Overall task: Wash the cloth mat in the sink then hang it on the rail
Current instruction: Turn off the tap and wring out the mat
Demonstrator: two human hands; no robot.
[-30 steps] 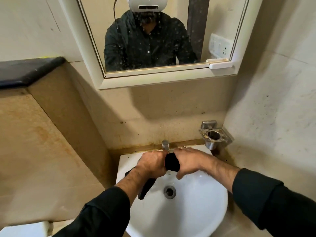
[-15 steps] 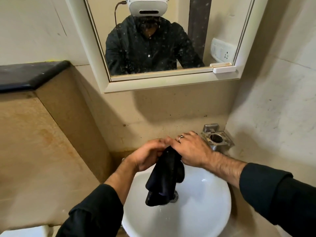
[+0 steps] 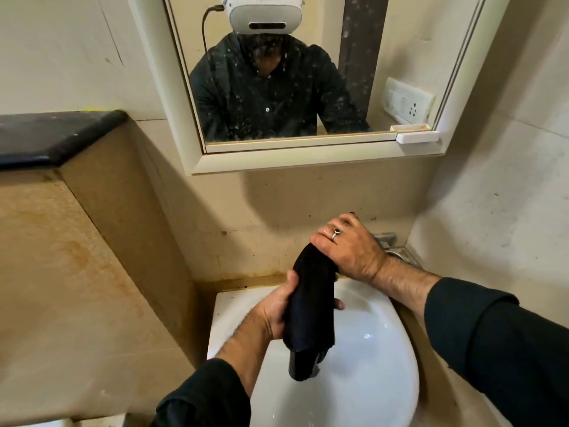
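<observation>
**Dark cloth held up over the sink**

The right hand (image 3: 348,251) grips the top of the dark cloth (image 3: 311,309), fingers curled round it, a ring showing. The left hand (image 3: 277,309) wraps round its middle, thumb in front. The cloth hangs upright above the white sink (image 3: 369,365), lower end dangling over the bowl.

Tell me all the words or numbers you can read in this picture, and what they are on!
None can be read.
White headset in the mirror: faint marks along its top edge, too blurred to read.
Switch and socket plate seen in the mirror: no lettering shows.
Black cloth mat, white sink, ring on the right hand: no text.
</observation>
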